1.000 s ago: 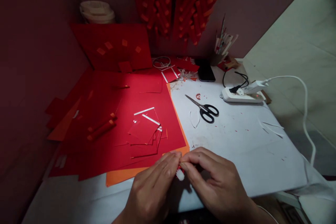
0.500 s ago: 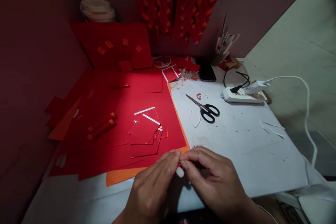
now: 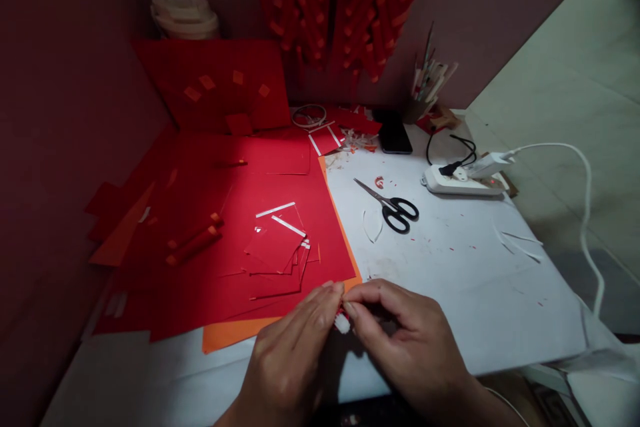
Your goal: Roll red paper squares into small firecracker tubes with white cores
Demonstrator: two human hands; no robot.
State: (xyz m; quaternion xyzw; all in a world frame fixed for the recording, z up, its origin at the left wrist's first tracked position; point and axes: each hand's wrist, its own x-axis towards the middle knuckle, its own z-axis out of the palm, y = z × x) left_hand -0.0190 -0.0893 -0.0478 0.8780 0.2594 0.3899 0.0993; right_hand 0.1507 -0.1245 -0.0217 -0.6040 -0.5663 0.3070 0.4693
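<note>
My left hand (image 3: 293, 357) and my right hand (image 3: 405, 343) meet at the near edge of the white table (image 3: 465, 280), fingertips pinched together on a small red and white paper piece (image 3: 343, 322). Most of that piece is hidden by my fingers. Just beyond my hands lie a stack of small red paper squares (image 3: 275, 250) with white strips, on large red sheets (image 3: 235, 213) over an orange sheet (image 3: 235, 332). Two rolled red paper tubes (image 3: 194, 240) lie to the left.
Black-handled scissors (image 3: 393, 208) lie mid-table. A white power strip (image 3: 463, 180) with a white cable (image 3: 583, 213) sits at the right. A dark phone (image 3: 393, 135), a pen cup (image 3: 425, 90) and a tape ring (image 3: 307, 117) stand at the back. Red paper decoration (image 3: 340, 7) hangs on the wall.
My hands have stayed pinched on the small paper piece, shifting only slightly; the view has risen a little.
</note>
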